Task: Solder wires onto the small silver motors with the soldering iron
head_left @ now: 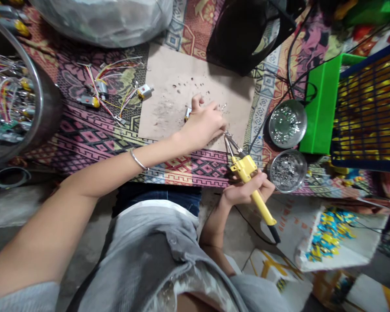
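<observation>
A yellow soldering iron (261, 207) with a black tail end lies in my right hand (248, 190), fingers wrapped round its handle. Its metal tip points up and left, meeting the fingertips of my left hand (206, 123). That hand is closed in a pinch over the brown cardboard sheet (169, 69); what it pinches is too small to make out. A small motor with a yellow end (187, 114) shows partly beside the left hand, mostly hidden by it. Left of the sheet lie several small grey motors with wires (90, 101); another motor (144, 91) rests on its edge.
At left stands a metal bowl (40, 91) of wired motors. A black fan-like housing (234, 39) stands behind the sheet. On the right are two dishes of small metal parts (286, 123) (287, 171), a green bin (320, 108), a blue basket (370, 104) and trailing cables.
</observation>
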Motion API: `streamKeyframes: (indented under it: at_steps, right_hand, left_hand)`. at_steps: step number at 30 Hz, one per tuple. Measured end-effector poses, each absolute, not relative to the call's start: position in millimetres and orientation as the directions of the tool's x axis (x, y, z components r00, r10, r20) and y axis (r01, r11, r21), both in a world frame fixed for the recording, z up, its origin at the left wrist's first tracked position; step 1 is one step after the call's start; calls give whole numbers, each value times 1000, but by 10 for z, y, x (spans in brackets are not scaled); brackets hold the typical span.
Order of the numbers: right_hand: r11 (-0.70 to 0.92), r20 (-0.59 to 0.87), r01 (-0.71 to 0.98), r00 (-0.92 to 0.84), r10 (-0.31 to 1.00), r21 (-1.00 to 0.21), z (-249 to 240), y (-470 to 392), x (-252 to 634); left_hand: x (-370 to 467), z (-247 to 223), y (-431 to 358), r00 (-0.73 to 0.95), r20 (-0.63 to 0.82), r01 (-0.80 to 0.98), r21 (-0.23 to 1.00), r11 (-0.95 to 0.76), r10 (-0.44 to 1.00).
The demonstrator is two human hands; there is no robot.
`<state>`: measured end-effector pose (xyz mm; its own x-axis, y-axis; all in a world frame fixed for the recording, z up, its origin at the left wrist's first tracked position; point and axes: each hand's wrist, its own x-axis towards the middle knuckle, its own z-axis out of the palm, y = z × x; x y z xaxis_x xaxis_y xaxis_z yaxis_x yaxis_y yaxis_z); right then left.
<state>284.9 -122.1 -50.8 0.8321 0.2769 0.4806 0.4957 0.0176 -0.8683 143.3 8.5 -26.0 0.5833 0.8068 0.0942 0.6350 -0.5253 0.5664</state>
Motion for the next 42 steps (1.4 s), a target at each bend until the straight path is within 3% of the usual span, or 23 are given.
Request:
streamKeyframes:
  at_steps: [5, 17, 24, 34, 42]
  right_hand:
    - [-45, 473, 505, 833, 286, -862, -509, -1219, 2861]
    - [7, 597, 642, 709, 374, -767, -534, -1310, 2877]
    - [-35, 582, 604, 781, 225, -796, -650, -1262, 2865]
    - [-86, 552, 575, 811, 193, -814, -665, -1283, 2882]
    - [-14, 559, 567, 815, 154, -823, -645, -1265, 2860]
  left_hand:
    - [1431, -225, 89, 578, 84, 642, 567, -516, 811]
    - [1449, -121, 90, 595, 6, 669, 550, -500, 803]
    - [1449, -125, 94, 591, -6, 677, 548, -491, 807]
    - [1461, -158, 98, 574, 33, 672, 553, -493, 818]
    - [1438, -211, 189, 552, -47, 644, 659, -389, 832]
